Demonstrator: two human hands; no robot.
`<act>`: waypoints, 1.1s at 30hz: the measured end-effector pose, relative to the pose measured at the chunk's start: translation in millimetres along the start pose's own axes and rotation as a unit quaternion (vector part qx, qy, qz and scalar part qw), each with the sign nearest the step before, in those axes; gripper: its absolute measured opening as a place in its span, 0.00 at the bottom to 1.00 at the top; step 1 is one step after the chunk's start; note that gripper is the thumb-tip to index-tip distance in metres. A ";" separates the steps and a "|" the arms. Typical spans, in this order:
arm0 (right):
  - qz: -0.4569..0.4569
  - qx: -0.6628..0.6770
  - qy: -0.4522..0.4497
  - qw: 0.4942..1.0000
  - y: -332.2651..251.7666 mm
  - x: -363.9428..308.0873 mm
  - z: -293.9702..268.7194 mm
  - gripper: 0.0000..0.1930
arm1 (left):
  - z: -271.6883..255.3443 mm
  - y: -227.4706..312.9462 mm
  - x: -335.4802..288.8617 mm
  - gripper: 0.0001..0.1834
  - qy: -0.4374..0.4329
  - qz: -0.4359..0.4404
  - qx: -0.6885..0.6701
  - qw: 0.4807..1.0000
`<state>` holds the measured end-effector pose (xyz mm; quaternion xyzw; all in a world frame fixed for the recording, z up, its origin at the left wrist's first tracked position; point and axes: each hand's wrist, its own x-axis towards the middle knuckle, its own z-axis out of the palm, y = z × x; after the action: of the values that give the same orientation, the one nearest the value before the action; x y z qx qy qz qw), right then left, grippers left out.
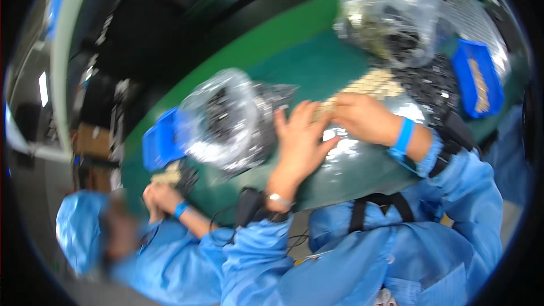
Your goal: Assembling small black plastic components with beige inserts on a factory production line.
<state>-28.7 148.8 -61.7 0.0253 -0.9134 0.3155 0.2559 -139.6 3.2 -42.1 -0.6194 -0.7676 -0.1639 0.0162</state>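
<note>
Rows of small beige rectangular pieces lie side by side on the green tabletop, running from my fingers toward the back right. My left hand rests at the near left end of these rows, fingers spread and thumb out, fingertips by the pieces. Close beside it, my right hand has its fingers bent and pressed together at the row's near edge. Whatever it pinches is hidden and blurred. A heap of small black parts lies right of the rows.
A clear plastic bag of dark parts stands on the left, another clear bag at the back right. A blue bin holds beige pieces. To the left, a co-worker in blue works near blue bins at the green table.
</note>
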 end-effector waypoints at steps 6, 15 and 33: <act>0.007 -0.023 0.091 0.996 -19.4 11.2 -15.4 0.04 | 2.5 1.4 -5.2 0.30 0.001 -0.064 -0.097 0.993; -0.099 -0.171 0.167 0.966 -74.7 -18.0 -59.4 0.11 | -19.7 45.4 -21.7 0.17 0.097 0.003 -0.422 0.901; -0.028 0.033 0.190 0.981 -104.9 -64.8 -75.7 0.17 | -33.4 98.3 -39.4 0.12 -0.021 -0.084 -0.809 0.582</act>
<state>83.4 102.0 16.8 -0.0007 -0.8363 0.3368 0.4327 -42.4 -25.6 3.3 -0.3124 -0.3662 -0.7043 -0.5218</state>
